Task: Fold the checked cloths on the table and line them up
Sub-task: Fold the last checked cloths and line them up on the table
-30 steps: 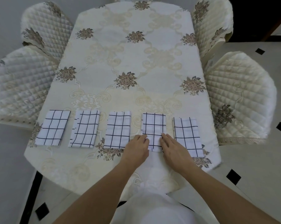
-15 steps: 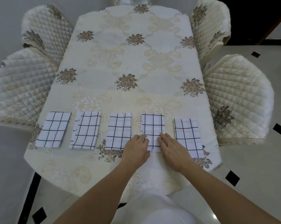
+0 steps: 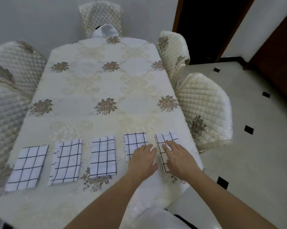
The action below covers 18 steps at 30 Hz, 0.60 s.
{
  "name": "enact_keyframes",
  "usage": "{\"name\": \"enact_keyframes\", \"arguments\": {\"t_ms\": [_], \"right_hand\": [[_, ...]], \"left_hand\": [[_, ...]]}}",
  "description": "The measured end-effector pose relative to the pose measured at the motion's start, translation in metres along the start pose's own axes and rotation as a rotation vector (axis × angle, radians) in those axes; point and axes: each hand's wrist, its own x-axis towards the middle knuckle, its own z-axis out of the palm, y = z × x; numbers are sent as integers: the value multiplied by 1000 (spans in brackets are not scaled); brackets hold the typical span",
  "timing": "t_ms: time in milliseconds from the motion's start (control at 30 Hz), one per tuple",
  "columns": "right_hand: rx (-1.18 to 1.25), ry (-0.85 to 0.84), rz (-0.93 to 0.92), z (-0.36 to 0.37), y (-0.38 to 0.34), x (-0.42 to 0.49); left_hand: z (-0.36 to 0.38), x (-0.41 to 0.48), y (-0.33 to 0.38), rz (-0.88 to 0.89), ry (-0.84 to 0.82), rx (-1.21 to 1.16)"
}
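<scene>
My right hand (image 3: pixel 179 160) has slid from the fourth cloth (image 3: pixel 134 139) onto the fifth cloth (image 3: pixel 165 138), lower right; my left hand (image 3: pixel 143 158) stays on the fourth. Both lie flat, gripping nothing. All five sit folded along the worktop (image 3: pixel 106 83), so I judge only straightening remains. No containers visible.

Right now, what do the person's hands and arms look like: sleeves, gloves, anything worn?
The left hand and right hand are ungloved. No ring, watch or sleeve shows anywhere up to the frame edge. The only clothing in view is a white garment at the torso.
</scene>
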Motion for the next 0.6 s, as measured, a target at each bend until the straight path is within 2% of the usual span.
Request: {"name": "enact_keyframes", "arguments": {"t_ms": [200,433,600], "right_hand": [[-9,-74,24,10,42,-31],[60,-120,-130,35,84,-41],[115,-102,-214,49,95,-42]], "left_hand": [[17,9,46,72,6,40],[35,12,85,-70,-23,17],[41,13,98,-93,-1,27]]}}
